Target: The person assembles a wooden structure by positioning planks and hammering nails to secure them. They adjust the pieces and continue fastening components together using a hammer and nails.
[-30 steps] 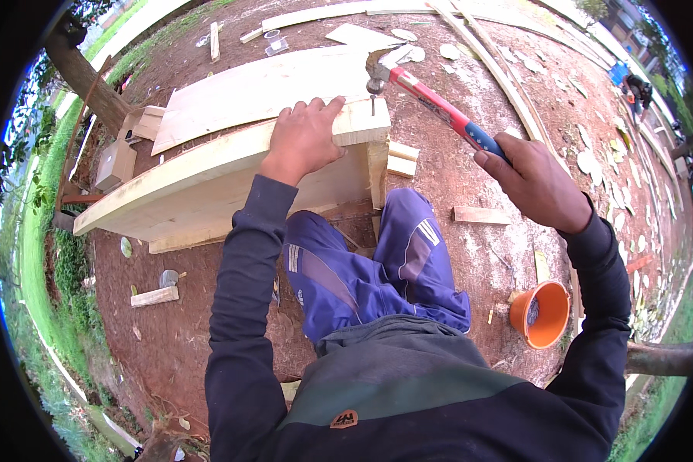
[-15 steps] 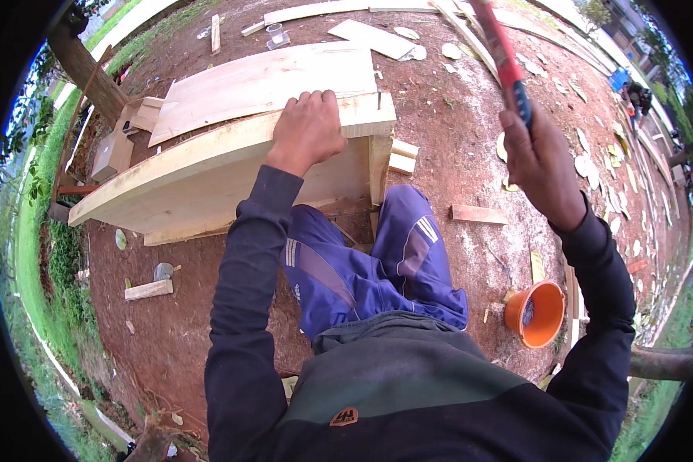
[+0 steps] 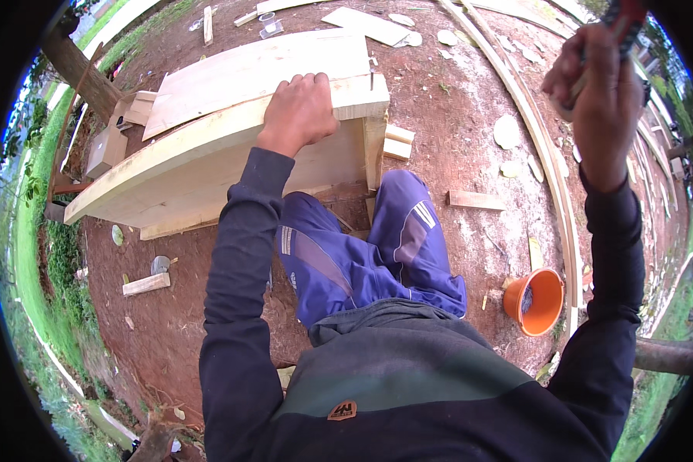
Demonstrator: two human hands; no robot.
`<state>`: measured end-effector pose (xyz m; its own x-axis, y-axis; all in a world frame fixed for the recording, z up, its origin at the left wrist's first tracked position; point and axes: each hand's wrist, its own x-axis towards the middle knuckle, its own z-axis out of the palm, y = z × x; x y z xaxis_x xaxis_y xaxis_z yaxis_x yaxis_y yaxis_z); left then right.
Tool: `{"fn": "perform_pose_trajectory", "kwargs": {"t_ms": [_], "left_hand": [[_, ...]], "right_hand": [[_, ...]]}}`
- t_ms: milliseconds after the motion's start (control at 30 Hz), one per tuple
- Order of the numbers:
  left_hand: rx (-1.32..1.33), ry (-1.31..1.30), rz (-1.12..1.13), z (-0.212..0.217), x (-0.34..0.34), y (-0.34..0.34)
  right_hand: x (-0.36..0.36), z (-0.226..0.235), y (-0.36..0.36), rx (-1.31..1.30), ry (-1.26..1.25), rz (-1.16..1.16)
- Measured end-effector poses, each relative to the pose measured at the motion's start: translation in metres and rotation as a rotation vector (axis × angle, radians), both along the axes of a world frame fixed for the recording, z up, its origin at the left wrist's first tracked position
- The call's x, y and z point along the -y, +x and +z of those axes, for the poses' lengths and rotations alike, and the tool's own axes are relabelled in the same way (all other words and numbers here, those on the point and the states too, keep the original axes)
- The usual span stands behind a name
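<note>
A wooden box-like frame (image 3: 192, 192) of pale boards stands before my knees, tilted across the ground. My left hand (image 3: 298, 113) is closed over the top edge of its upper board (image 3: 169, 151), fingers curled on the far side. Near that board's right end a nail (image 3: 373, 74) sticks upright out of the wood. High at the upper right, my right hand (image 3: 604, 108) is wrapped round a hammer (image 3: 625, 23) with a red and dark handle. Its head cannot be made out.
A wide pale panel (image 3: 262, 73) lies behind the frame. On the right are an orange bucket (image 3: 544, 304), a long timber strip (image 3: 535, 127) and a short wood block (image 3: 476, 200). A cardboard-coloured box (image 3: 106, 151) sits by a tree trunk (image 3: 85, 77) at left.
My right hand has risen up and to the right with the hammer, away from the nail. My left hand keeps its grip on the board. The view has shifted slightly.
</note>
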<state>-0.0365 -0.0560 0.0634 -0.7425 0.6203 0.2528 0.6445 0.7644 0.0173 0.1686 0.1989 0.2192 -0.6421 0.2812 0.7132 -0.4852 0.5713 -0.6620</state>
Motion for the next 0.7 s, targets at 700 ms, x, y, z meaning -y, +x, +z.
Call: {"fn": "perform_pose_trajectory", "kwargs": {"t_ms": [700], "left_hand": [[0.001,-0.023,0.021,0.004,-0.003,-0.002]], "right_hand": [[-0.008,-0.005,0.019,0.786,0.422,-0.134]]}}
